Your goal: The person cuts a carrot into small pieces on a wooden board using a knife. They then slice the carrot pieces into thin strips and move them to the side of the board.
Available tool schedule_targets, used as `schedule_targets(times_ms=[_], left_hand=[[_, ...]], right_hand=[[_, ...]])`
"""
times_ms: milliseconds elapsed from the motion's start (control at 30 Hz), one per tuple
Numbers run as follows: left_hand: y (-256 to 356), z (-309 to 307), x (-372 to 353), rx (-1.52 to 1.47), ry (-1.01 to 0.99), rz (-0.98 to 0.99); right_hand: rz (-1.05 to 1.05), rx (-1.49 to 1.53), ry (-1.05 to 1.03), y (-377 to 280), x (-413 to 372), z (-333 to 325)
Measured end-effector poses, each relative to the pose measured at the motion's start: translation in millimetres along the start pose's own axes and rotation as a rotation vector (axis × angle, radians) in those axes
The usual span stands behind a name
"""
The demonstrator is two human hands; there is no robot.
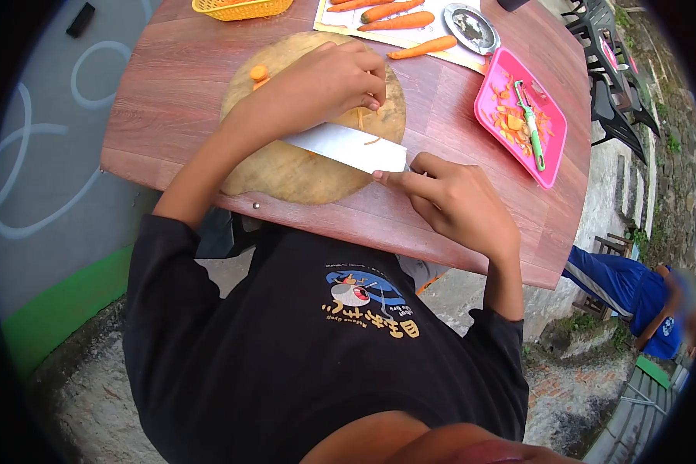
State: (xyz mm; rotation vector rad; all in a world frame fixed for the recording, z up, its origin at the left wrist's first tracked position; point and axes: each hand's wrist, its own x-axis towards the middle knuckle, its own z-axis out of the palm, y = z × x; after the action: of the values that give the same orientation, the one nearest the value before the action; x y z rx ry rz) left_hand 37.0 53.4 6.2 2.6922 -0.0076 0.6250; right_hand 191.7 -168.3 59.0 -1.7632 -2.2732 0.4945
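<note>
My right hand (458,203) is closed around the handle of a wide-bladed kitchen knife (348,147), its index finger stretched along the blade's end. The blade lies low across a round wooden cutting board (286,174), and a thin orange shred sticks to it. Above the blade, my left hand (325,83) is curled over the board, fingers bent downward. Thin carrot strips (359,117) show at its fingertips; the rest of what it grips is hidden. Carrot pieces (260,73) lie on the board left of my wrist.
Several whole carrots (398,21) and a metal ashtray (472,29) rest on paper at the far side. A pink tray (483,104) at right holds peelings and a green-handled peeler (531,127). A yellow basket (243,11) stands far left. Another person (634,290) is off to the right.
</note>
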Motion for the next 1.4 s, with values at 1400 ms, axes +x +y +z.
schedule_targets(times_ms=[1400], left_hand=[[21.8, -1.5, 0.8, -0.276, -0.184, -0.162]], right_hand=[[0.106, -0.004, 0.061, 9.2, -7.8, 6.5]])
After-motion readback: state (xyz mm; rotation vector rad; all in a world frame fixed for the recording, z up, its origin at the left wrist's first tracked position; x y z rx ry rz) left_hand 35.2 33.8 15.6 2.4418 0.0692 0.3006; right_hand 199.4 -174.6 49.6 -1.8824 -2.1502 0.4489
